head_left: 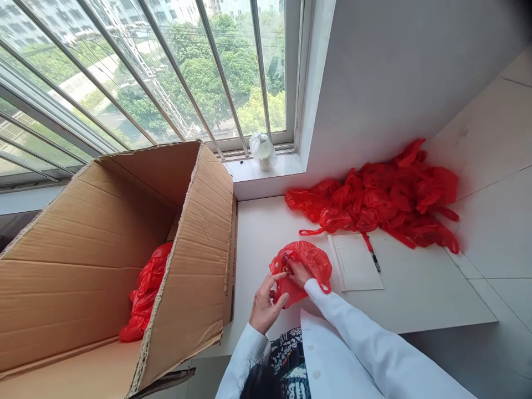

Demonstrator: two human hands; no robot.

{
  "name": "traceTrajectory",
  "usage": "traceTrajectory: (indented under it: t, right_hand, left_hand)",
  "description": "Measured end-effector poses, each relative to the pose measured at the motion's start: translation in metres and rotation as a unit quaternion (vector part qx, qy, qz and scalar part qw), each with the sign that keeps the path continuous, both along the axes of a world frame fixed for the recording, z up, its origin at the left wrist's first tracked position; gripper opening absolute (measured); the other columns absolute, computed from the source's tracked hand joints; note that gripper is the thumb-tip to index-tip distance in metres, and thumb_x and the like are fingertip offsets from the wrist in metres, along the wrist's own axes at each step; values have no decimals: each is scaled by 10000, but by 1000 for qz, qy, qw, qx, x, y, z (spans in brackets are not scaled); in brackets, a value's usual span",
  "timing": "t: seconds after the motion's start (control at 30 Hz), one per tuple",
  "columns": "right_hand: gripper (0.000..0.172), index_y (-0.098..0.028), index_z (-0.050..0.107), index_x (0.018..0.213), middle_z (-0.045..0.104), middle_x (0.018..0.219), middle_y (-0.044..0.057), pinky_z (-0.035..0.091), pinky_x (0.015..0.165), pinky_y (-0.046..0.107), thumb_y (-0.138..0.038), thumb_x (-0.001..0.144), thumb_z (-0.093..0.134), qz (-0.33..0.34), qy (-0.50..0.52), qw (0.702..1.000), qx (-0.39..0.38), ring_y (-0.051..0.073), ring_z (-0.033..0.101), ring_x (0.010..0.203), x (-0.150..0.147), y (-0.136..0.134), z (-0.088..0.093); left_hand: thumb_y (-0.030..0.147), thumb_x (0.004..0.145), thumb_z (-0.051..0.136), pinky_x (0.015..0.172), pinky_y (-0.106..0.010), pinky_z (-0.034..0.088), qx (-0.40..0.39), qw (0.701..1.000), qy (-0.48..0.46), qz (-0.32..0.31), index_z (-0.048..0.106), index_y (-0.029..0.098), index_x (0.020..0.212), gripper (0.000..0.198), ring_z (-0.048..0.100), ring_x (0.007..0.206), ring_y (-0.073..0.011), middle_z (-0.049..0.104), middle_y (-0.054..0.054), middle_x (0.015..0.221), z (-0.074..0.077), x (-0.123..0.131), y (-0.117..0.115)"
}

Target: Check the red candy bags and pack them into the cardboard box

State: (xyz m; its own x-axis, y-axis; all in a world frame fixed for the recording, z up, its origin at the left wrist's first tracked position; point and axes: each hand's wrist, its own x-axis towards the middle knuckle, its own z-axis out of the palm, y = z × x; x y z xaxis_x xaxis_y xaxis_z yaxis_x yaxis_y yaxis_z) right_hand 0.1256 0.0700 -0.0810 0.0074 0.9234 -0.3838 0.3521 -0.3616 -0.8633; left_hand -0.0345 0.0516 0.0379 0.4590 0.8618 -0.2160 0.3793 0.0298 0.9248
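Note:
A red plastic bag (pixel 310 256) stands open on the white tabletop, its mouth facing up. Small packets in dark red and patterned wrapping (pixel 286 257) show inside it. My right hand (pixel 299 274) reaches into the bag, its fingertips among the packets and partly hidden, so their grip is unclear. At the bag's near left rim is my left hand (pixel 266 303); its thumb stands apart from the fingers, and the fingertips touch the edge of the bag. One loop handle of the bag hangs beside my right wrist.
A large open cardboard box (pixel 203 260) on the left holds tied red bags (pixel 149 291). More red bags (pixel 386 191) are heaped along the wall. Right of the bag lie a notebook (pixel 356 263) and a pen (pixel 374 256). A bagged cup (pixel 262 152) stands on the barred window's sill.

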Motion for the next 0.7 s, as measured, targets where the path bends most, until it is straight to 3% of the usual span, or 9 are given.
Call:
traceTrajectory:
  t: [0.07, 0.13, 0.23, 0.33, 0.5, 0.7]
  right_hand:
    - [327, -184, 568, 1048, 647, 999, 61, 425, 885, 361, -217, 723, 567, -32, 21, 999, -4, 221, 586, 947, 10, -1, 10]
    - [283, -180, 585, 986, 661, 933, 53, 465, 808, 328, -286, 724, 597, -83, 116, 990, 4, 200, 607, 856, 20, -3, 27]
    - [292, -172, 618, 886, 662, 823, 33, 486, 732, 303, -317, 647, 702, -152, 284, 947, 23, 178, 610, 750, 34, -10, 67]
    - [307, -176, 640, 863, 654, 780, 13, 484, 694, 278, -304, 609, 755, -192, 345, 918, 40, 153, 595, 698, 42, -19, 113]
    - [305, -190, 643, 894, 634, 754, -12, 471, 680, 263, -329, 646, 752, -159, 366, 915, 52, 148, 587, 710, 49, -31, 173]
    - [276, -163, 635, 883, 614, 754, -7, 437, 564, 186, -389, 734, 688, -112, 377, 917, 73, 92, 553, 642, 53, -38, 207]
  left_hand:
    - [296, 782, 574, 516, -231, 543, -1, 1000, 2, 7, 566, 228, 1163, 387, 585, 672, -109, 532, -107, 1258, 0, -1, 1]
    - [317, 784, 581, 506, -237, 544, -1, 1000, 7, 13, 566, 231, 1160, 386, 579, 629, -97, 524, -109, 1273, 0, -2, 3]
    - [337, 793, 581, 507, -254, 550, -10, 1000, -4, 10, 555, 227, 1163, 387, 578, 586, -87, 508, -116, 1292, -2, -1, 5]
    - [349, 803, 580, 523, -272, 559, -27, 1000, -15, 0, 541, 226, 1163, 382, 572, 554, -71, 466, -122, 1330, -3, 2, 8]
    - [363, 813, 580, 552, -285, 569, -31, 999, -17, -18, 531, 235, 1163, 377, 591, 595, -78, 383, -121, 1397, -4, 6, 11]
    - [385, 808, 577, 534, -273, 563, -39, 999, -11, -11, 530, 219, 1167, 399, 595, 600, -89, 433, -131, 1350, -1, 5, 12]
